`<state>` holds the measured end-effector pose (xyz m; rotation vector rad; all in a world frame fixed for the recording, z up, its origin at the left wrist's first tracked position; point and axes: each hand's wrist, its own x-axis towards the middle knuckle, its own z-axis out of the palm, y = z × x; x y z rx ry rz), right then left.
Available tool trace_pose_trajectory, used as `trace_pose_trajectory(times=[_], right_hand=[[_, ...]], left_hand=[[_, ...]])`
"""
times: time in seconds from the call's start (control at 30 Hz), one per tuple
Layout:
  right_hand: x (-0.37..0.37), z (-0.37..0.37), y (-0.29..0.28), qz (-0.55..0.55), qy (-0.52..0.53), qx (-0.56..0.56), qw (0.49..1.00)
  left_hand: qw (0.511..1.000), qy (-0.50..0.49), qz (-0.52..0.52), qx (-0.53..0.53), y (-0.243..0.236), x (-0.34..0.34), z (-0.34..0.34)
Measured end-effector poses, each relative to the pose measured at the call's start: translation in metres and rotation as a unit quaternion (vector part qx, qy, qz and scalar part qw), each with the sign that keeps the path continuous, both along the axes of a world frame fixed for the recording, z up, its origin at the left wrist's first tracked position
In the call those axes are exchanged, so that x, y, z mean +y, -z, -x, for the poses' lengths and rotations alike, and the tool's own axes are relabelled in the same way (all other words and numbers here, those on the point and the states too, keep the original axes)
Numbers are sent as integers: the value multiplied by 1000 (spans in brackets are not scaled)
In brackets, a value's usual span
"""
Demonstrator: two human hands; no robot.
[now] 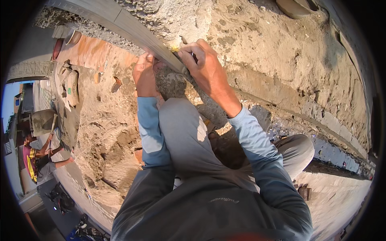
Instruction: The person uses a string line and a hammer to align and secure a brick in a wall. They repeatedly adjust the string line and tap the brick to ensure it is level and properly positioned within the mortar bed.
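Note:
A long grey straight bar [118, 22] runs from the upper left down to the middle of the rough cement surface. My left hand [144, 74] is at the bar’s left side near its lower end, fingers closed against it. My right hand [203, 74] is just right of the bar, fingers curled; a small yellow bit [175, 48] shows at its fingertips, but what they hold is too hidden to make out. Below the bar’s end is broken grey rubble [173, 84], beside my bent knee.
At the left, another person [31, 160] holds a handled tool near a grey pan [42, 122]. Sacks [71, 87] lie above them. Motorbikes [60, 201] show at the lower left. A round pan [293, 7] sits at the top right; a narrow ledge [329, 132] runs along the right.

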<state>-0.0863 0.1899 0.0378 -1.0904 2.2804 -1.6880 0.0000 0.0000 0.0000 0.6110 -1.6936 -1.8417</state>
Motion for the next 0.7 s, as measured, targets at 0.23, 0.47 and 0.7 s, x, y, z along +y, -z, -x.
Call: trace_pose_trajectory(times=[0.23,0.47,0.7], right_hand=[[-42,4,-10,174,111,90,974],[-61,-4,-15,157,137,41,977],[-44,6,-13,114,55,103,987]], left_hand=[[991,-47,88,90,-29,17,14],[990,-12,40,134,-46,19,20],[992,-57,67,88,-38,18,17]])
